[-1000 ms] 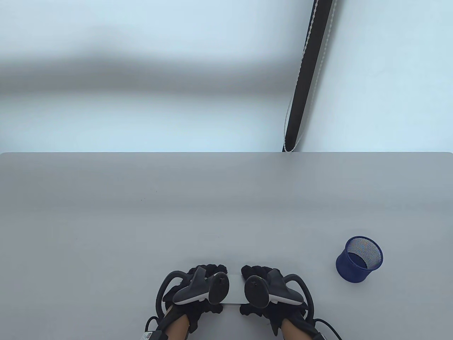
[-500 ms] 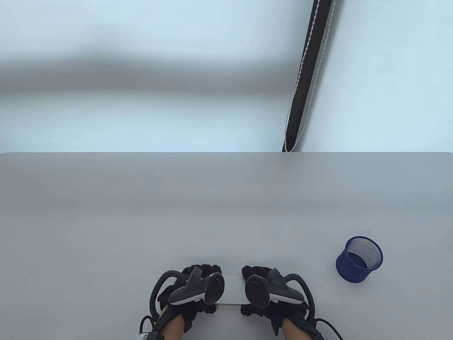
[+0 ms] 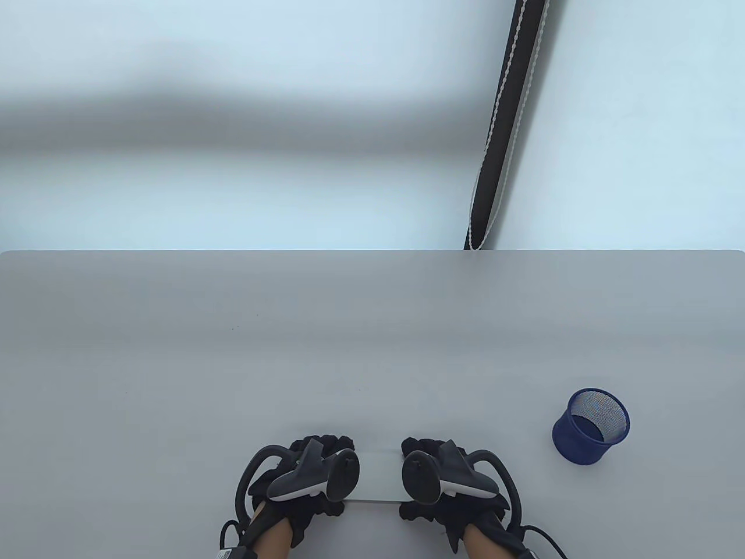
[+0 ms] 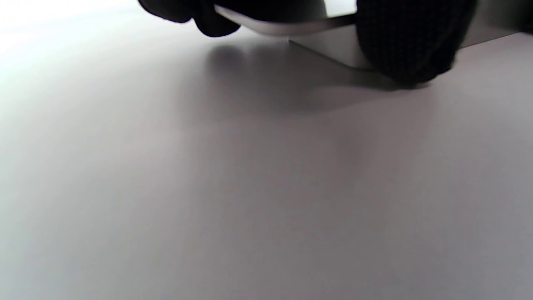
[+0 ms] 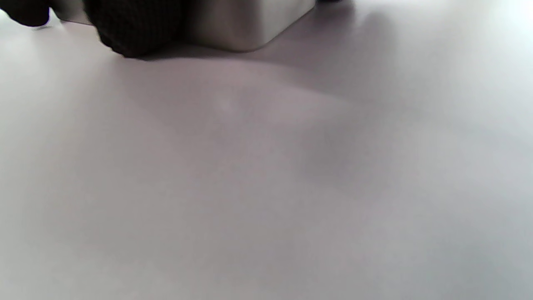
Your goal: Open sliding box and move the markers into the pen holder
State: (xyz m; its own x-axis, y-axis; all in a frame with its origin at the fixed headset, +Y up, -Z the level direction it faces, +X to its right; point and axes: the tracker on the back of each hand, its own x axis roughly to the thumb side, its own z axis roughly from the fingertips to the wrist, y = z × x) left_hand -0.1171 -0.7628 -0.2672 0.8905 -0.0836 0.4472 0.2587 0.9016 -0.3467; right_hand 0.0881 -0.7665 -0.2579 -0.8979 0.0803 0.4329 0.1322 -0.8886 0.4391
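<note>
A pale grey sliding box (image 3: 381, 473) lies near the table's front edge, mostly covered by both hands. My left hand (image 3: 319, 474) grips its left end, fingers over the far side and thumb on the near side. My right hand (image 3: 422, 477) holds the right end the same way. In the left wrist view a gloved thumb (image 4: 408, 46) presses the box's (image 4: 333, 52) side. The right wrist view shows the box's corner (image 5: 245, 25) beside a gloved finger (image 5: 133, 29). The blue mesh pen holder (image 3: 591, 427) stands upright to the right. No markers show.
The grey table (image 3: 233, 361) stretches far beyond the hands to its back edge. A dark pole with a white cord (image 3: 500, 128) rises behind the table. Glove cables trail off the front edge by my wrists.
My left hand has slid left with its end of the box, and a wider strip of the box shows between the hands. The right hand has stayed put.
</note>
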